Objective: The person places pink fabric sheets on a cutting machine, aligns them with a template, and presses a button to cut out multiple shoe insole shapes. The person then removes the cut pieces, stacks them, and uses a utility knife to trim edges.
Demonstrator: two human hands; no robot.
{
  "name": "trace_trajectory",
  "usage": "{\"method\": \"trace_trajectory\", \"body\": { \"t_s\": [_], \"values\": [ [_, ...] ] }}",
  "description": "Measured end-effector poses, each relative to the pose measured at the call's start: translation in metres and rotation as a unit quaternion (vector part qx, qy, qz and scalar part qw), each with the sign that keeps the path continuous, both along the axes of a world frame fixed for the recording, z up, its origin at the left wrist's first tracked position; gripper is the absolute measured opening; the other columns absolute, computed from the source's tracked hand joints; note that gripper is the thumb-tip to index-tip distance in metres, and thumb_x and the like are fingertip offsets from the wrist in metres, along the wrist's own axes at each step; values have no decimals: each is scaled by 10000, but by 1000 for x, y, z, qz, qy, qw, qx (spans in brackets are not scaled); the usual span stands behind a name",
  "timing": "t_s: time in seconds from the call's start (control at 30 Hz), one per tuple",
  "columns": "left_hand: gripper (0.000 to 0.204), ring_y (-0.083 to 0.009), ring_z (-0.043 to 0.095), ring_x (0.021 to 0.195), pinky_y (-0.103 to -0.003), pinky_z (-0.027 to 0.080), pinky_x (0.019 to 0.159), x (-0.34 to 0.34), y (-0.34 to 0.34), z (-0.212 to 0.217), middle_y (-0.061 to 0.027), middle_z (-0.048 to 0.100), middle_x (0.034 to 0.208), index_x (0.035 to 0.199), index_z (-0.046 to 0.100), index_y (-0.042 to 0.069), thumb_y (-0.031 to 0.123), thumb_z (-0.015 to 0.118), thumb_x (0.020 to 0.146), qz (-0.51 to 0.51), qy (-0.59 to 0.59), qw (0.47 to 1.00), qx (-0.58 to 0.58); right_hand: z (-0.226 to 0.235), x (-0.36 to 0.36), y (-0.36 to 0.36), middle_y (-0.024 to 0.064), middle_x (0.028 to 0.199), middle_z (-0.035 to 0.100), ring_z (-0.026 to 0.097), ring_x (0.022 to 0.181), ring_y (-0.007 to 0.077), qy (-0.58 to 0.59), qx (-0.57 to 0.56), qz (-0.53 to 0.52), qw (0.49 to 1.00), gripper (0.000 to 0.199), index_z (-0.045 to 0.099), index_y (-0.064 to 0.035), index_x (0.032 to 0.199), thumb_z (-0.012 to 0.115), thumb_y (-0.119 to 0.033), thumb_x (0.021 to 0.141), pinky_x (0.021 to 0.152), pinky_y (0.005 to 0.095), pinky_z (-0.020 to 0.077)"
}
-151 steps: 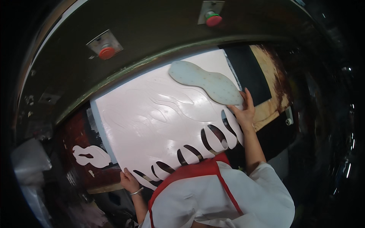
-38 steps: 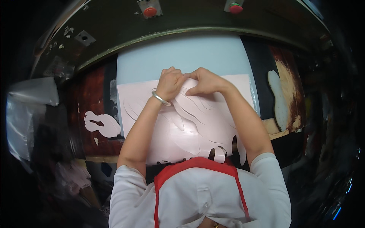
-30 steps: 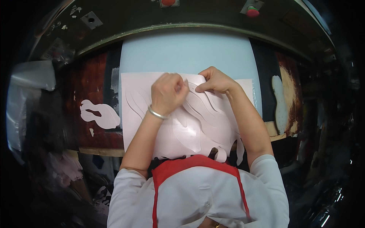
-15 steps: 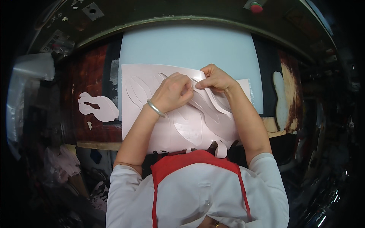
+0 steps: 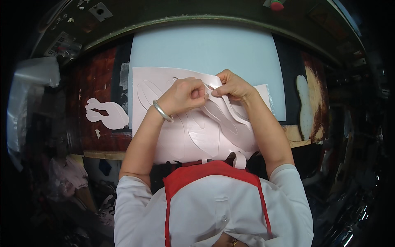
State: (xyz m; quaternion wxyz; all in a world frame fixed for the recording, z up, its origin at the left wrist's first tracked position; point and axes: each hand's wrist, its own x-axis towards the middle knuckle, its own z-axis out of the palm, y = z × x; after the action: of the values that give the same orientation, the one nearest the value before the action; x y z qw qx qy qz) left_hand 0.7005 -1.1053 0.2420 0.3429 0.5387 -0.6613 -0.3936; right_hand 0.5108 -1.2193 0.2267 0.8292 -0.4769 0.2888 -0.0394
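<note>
A pale pink sheet (image 5: 164, 142), cut through with long curved sole-like outlines, lies in front of me, its near edge hanging toward my red apron. My right hand (image 5: 233, 87) pinches the sheet at its far edge, thumb on top, where a cut strip lifts. Just left of it, my left hand (image 5: 186, 95) is closed above the sheet, thumb and fingertips pressed together. Whatever sits between those fingertips is too small to make out. A silver bangle rings my left wrist.
A pale blue board (image 5: 201, 47) lies under the sheet. At the left, a stack of cut pink pieces (image 5: 108, 116) rests on the reddish-brown table (image 5: 111, 142). A sole-shaped cutting die (image 5: 304, 108) stands at the right. A red button (image 5: 276, 5) is on the green machine (image 5: 164, 12) behind.
My left hand has shifted slightly left, a little away from the right hand. My right hand keeps its grip on the sheet.
</note>
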Motion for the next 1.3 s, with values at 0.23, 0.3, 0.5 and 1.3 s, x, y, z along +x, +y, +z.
{"method": "trace_trajectory", "body": {
  "t_s": [0.23, 0.3, 0.5, 1.3],
  "values": [
    [141, -179, 547, 571, -301, 456, 557, 2, -1, 3, -69, 579, 622, 724, 595, 28, 121, 700, 739, -30, -4, 999, 10, -2, -5, 7, 66, 801, 688, 634, 691, 101, -31, 13, 14, 999, 154, 694, 26, 851, 705, 53, 700, 644, 242, 513],
    [130, -170, 547, 565, -294, 451, 553, 3, -2, 4, -63, 578, 615, 728, 601, 29, 112, 701, 738, -52, -11, 998, 25, -3, -7, 9, 59, 804, 686, 629, 692, 99, -42, 16, 17, 999, 158, 694, 22, 854, 705, 50, 699, 651, 244, 511],
    [132, -148, 523, 549, -280, 439, 538, 2, -3, 5, -53, 560, 598, 740, 612, 25, 122, 700, 756, -89, -21, 995, 27, -4, -11, 14, 48, 800, 680, 622, 695, 98, -47, 29, 25, 998, 163, 689, 19, 854, 705, 51, 696, 660, 243, 505],
    [91, -103, 489, 593, -245, 430, 575, -9, 16, 0, -25, 566, 642, 774, 612, 3, 88, 644, 780, -77, 50, 994, 51, -6, -21, 38, 46, 819, 673, 618, 724, 106, -76, 34, 32, 996, 210, 682, 24, 918, 717, 2, 712, 687, 243, 494]
  ]
}}
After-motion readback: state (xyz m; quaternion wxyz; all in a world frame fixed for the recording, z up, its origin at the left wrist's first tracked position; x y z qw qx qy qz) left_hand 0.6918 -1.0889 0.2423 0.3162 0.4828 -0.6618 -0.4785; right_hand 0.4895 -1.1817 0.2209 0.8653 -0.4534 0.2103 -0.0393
